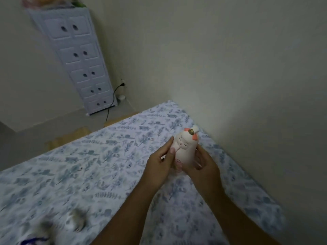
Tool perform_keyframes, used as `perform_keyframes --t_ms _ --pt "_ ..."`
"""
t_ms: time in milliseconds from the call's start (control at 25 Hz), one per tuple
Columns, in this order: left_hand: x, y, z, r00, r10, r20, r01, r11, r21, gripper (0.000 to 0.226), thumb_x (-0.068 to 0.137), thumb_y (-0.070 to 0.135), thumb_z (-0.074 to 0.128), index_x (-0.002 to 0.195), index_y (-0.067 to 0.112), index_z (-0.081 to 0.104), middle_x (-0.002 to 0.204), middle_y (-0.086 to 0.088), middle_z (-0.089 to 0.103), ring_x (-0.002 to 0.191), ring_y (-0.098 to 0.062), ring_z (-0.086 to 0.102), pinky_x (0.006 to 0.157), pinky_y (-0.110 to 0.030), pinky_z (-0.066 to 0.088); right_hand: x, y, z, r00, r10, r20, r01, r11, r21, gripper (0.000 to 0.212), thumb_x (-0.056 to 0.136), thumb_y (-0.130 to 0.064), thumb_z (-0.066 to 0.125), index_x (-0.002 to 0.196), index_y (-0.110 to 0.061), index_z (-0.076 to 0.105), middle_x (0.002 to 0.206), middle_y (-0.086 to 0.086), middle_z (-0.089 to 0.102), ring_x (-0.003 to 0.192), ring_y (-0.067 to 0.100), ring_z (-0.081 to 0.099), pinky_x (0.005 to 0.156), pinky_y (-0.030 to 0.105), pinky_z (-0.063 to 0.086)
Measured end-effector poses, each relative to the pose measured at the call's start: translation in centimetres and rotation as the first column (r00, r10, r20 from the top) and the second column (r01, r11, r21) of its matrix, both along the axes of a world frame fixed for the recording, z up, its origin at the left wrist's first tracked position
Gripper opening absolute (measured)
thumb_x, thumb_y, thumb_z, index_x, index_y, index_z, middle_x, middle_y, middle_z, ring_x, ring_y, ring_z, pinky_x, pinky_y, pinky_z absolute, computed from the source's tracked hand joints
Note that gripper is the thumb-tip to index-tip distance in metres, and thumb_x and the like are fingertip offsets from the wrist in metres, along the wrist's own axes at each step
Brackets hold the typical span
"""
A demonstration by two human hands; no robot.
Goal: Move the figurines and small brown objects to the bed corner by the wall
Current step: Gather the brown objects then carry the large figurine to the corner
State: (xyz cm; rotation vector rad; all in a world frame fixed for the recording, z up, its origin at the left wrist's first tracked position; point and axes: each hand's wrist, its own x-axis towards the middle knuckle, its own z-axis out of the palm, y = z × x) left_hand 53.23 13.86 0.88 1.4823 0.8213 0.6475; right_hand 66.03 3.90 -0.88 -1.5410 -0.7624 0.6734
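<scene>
A white figurine point(185, 147) with orange ears and a small gold horn is held between both hands above the floral bed sheet point(106, 165), close to the wall side. My left hand point(161, 165) grips its left side with thumb and fingers. My right hand point(201, 165) wraps its right side and base. The bed corner by the wall point(172, 106) lies just beyond the figurine. A blurred grey-white object point(76, 221) lies on the sheet at the lower left; what it is cannot be made out.
A tall white cabinet point(79, 64) with several round-holed drawers stands against the far wall. A black cable point(113, 99) runs from a wall socket to the floor. The plain wall point(247, 85) runs along the bed's right side. A dark blue item point(33, 240) shows at the bottom left.
</scene>
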Motion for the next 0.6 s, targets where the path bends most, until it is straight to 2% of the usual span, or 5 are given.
perform_keyframes --t_ms 160,280,360,480,600 --pt "8.3 4.7 -1.6 1.000 0.016 -0.019 -0.015 1.000 0.027 0.040 0.107 0.023 0.043 0.146 0.020 0.049 0.142 0.008 0.055 0.114 0.020 0.051 0.095 -0.007 0.043 6.6 5.3 -2.6 0.997 -0.075 -0.033 0.074 0.997 -0.017 0.065 0.077 -0.012 0.089 0.135 -0.029 0.064 0.124 -0.008 0.074 0.116 0.012 0.070 0.098 0.047 0.059" --pt "12.2 8.5 -2.7 0.999 0.032 -0.028 -0.031 0.999 0.037 0.039 0.107 0.022 0.043 0.145 0.018 0.050 0.145 0.003 0.055 0.129 -0.003 0.052 0.111 -0.032 0.042 10.2 9.1 -4.1 0.993 -0.110 -0.029 0.110 0.994 -0.006 0.063 0.078 -0.012 0.088 0.135 -0.025 0.064 0.126 -0.006 0.073 0.117 0.010 0.069 0.098 0.045 0.059" --pt "13.9 10.4 -3.6 0.999 0.032 -0.033 -0.030 0.999 0.044 0.039 0.107 0.022 0.043 0.145 0.019 0.051 0.144 0.002 0.057 0.130 -0.009 0.053 0.111 -0.039 0.042 11.8 11.0 -4.9 0.993 -0.116 -0.001 0.116 0.993 0.009 0.059 0.079 -0.014 0.087 0.132 -0.026 0.065 0.123 -0.012 0.073 0.117 0.006 0.068 0.096 0.038 0.059" --pt "15.5 12.4 -4.8 1.000 0.020 -0.013 -0.019 0.999 0.043 0.039 0.107 0.023 0.045 0.145 0.020 0.051 0.146 0.003 0.055 0.130 -0.006 0.052 0.111 -0.037 0.043 13.0 12.7 -5.9 0.989 -0.147 0.029 0.146 0.989 0.034 0.059 0.078 -0.012 0.087 0.128 -0.032 0.064 0.116 -0.022 0.072 0.112 -0.003 0.068 0.091 0.026 0.059" --pt "16.0 13.2 -6.2 0.999 0.049 0.003 -0.049 0.998 0.025 0.044 0.105 0.027 0.049 0.149 0.023 0.045 0.148 0.009 0.048 0.125 0.007 0.051 0.105 -0.019 0.044 13.6 13.5 -6.7 0.988 -0.153 0.038 0.151 0.987 0.049 0.061 0.078 -0.011 0.087 0.130 -0.030 0.062 0.120 -0.016 0.072 0.113 0.000 0.069 0.092 0.027 0.060"
